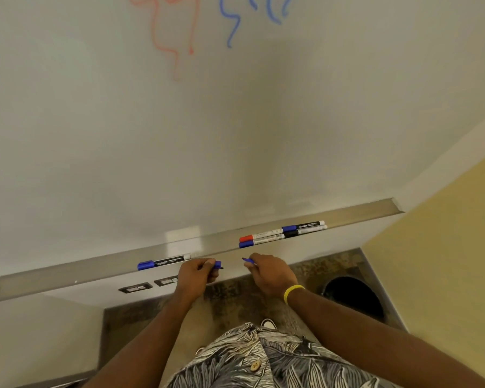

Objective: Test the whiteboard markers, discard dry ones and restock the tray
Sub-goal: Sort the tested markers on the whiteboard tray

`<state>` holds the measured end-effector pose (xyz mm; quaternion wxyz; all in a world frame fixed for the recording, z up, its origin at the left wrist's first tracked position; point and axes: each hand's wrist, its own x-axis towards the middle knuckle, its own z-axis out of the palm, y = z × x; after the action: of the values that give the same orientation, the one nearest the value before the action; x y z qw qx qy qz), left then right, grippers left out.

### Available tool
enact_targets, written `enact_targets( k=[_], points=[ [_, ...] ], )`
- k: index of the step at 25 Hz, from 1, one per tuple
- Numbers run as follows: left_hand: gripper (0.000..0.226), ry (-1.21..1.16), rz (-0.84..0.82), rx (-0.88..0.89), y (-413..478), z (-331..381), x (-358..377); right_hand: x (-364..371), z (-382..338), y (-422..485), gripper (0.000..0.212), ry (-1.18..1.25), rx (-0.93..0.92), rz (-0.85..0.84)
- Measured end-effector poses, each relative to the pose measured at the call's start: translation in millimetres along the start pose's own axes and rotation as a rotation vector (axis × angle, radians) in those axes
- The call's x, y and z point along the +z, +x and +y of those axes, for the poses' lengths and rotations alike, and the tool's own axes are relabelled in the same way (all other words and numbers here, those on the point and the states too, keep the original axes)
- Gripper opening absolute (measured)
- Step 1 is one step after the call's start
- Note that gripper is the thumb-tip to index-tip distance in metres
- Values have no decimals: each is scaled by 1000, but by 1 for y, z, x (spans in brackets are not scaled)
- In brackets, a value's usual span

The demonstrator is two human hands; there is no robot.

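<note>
My left hand (197, 273) grips an uncapped blue marker (218, 265), its dark tip pointing right. My right hand (269, 271) pinches the blue cap (248, 260) a short gap away from that tip. Both hands hover just below the metal tray (67, 271) of the whiteboard (235, 135). On the tray lie a capped blue marker (163, 261) at the left and, to the right, a red-capped marker (259, 235), a blue-capped one (261, 241), another blue-capped one (303, 226) and a black-capped one (305, 232). Red and blue squiggles (179, 32) mark the board's top.
A round black bin (353, 299) stands on the speckled floor at the lower right, beside a yellow wall (445, 261). Two wall sockets (136, 288) sit under the tray on the left. My patterned shirt fills the bottom middle.
</note>
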<state>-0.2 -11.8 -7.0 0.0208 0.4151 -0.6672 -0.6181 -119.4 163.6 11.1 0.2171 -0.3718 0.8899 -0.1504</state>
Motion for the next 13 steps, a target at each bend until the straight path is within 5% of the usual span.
enact_targets(
  k=[6,13],
  points=[
    [18,352,141,151,20,2,-2,-7,18,0,29,188,65,2],
    [18,488,113,194,56,19,12,-17,31,3,32,263,85,16]
  ],
)
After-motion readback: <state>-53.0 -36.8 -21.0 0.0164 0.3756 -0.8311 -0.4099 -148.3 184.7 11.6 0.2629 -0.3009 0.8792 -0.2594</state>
